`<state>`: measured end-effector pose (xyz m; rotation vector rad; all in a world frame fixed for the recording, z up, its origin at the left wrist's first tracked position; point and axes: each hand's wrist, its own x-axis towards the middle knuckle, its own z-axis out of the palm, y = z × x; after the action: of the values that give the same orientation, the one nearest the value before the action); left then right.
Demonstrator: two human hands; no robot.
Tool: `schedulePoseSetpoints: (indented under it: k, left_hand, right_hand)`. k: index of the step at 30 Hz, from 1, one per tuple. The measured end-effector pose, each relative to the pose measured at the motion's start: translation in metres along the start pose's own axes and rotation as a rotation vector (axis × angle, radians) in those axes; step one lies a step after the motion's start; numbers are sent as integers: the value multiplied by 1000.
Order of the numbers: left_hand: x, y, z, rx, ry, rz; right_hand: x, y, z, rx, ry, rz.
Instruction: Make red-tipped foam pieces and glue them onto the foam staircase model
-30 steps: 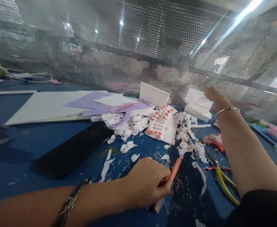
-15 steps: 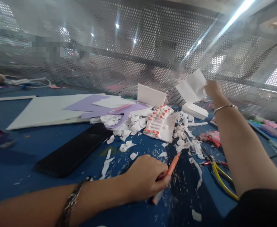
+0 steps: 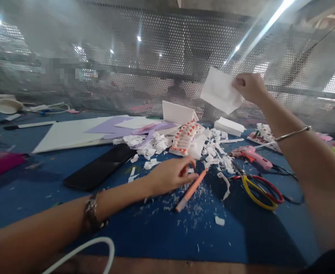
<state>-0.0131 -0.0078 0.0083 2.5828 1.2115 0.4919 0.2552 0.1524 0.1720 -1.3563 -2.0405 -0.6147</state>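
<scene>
The right hand (image 3: pixel 250 88) pinches a white sheet (image 3: pixel 220 90) by its edge, thumb and fingers clamped on it, in the air well above and beyond the orange cutter (image 3: pixel 190 190). The left hand (image 3: pixel 170 176) rests with fingers loosely apart, its fingertips at the cutter's far end. The cutter lies flat on the blue mat (image 3: pixel 156 236). Scissors (image 3: pixel 259 186) lie to the cutter's right and paper scraps (image 3: pixel 216 154) beyond it. The step looks like bringing a piece in for cutting. Laying it flat would call for a scrap-free patch beside the cutter.
</scene>
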Motion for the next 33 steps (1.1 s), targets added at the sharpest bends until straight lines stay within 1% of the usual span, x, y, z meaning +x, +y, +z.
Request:
schedulePoseSetpoints:
  k: [1, 3, 4, 5, 6, 7, 8, 10, 12, 13, 15, 17, 19, 20, 21, 22, 23, 24, 26, 27, 28, 29, 31, 32, 33]
  left_hand:
    - [5, -1, -7, -13, 111, 44]
    - [15, -4, -23, 31, 403, 99]
    - [21, -5, -31, 53, 513, 112]
    - [25, -5, -39, 54, 566, 128]
    - [29, -3, -46, 49, 544, 118]
    - [32, -1, -51, 64, 450, 93]
    - [33, 3, -55, 68, 411, 94]
    - [32, 12, -57, 93, 406, 98]
    - [29, 20, -54, 60, 433, 109]
    - [27, 22, -51, 4, 429, 111]
    - [25, 22, -45, -195, 371, 103]
    - [25, 18, -40, -394, 334, 77]
    - [25, 16, -38, -486, 351, 51]
    - [24, 16, -38, -491, 376, 45]
    - [24, 17, -39, -471, 402, 51]
    - [23, 21, -40, -439, 424, 70]
    - [21, 25, -42, -394, 446, 104]
    - [19, 31, -44, -338, 454, 152]
    - [16, 44, -50, -219, 472, 276]
    - [14, 51, -52, -153, 472, 334]
    - [12, 57, -55, -98, 490, 374]
    - [11, 62, -57, -45, 523, 411]
    - [7, 68, -59, 64, 659, 447]
    - [5, 69, -57, 120, 733, 439]
    - [3, 70, -53, 174, 772, 404]
  right_hand:
    - [-10, -9, -8, 32, -27, -62]
    - [-31, -27, -22, 96, -73, -170]
    - [-43, -36, -27, 130, -95, -213]
    - [-55, -45, -31, 166, -110, -244]
    - [-67, -52, -35, 202, -126, -270]
    - [-78, -59, -38, 239, -140, -292]
    - [-88, -65, -42, 268, -153, -310]
    - [-105, -73, -48, 338, -188, -335]
    - [-116, -75, -53, 433, -225, -332]
    - [-120, -74, -54, 483, -237, -324]
    - [-124, -68, -54, 560, -238, -300]
    - [-126, -59, -50, 576, -224, -265]
    - [-130, -52, -43, 552, -165, -187]
    - [-133, -51, -40, 537, -106, -143]
    - [-137, -52, -37, 527, -43, -118]
    - [-142, -55, -35, 529, 0, -122]
    - [-147, -60, -35, 543, 6, -162]
    - [-154, -66, -35, 559, -29, -222]
    - [-166, -80, -39, 569, -145, -339]
    - [-171, -86, -42, 571, -188, -375]
    - [-175, -90, -45, 564, -215, -380]
    - [-178, -92, -48, 549, -223, -360]
    - [-181, -90, -53, 497, -221, -262]
    - [-181, -85, -55, 466, -223, -201]
    - [-180, -79, -56, 445, -235, -142]
